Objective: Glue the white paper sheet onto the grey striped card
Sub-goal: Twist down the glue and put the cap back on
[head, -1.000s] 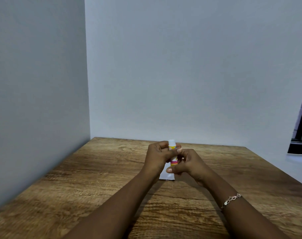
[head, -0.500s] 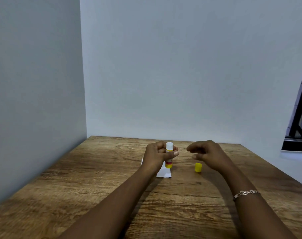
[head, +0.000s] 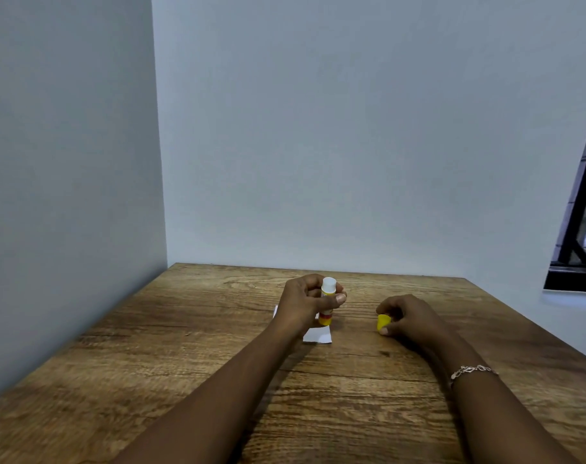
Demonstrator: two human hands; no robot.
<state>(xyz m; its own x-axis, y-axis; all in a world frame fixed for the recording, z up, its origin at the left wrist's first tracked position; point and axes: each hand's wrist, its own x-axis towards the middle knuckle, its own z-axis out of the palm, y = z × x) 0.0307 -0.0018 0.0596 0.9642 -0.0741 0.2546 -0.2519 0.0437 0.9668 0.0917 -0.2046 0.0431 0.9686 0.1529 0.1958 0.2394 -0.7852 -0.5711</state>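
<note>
My left hand grips a glue stick upright; its white top is uncovered and its yellow and red base hangs just above the table. A white paper sheet lies flat under that hand, mostly hidden by it. To the right, my right hand rests low on the table with its fingertips closed on the small yellow cap. No grey striped card shows in this view.
The wooden table fits into a corner, with a grey wall along its left edge and another behind it. A dark window frame is at the far right. A bracelet sits on my right wrist.
Both hands held the glue stick together; the right hand pulled off the yellow cap, moved right and came down to the table with it. The left hand kept the stick.
</note>
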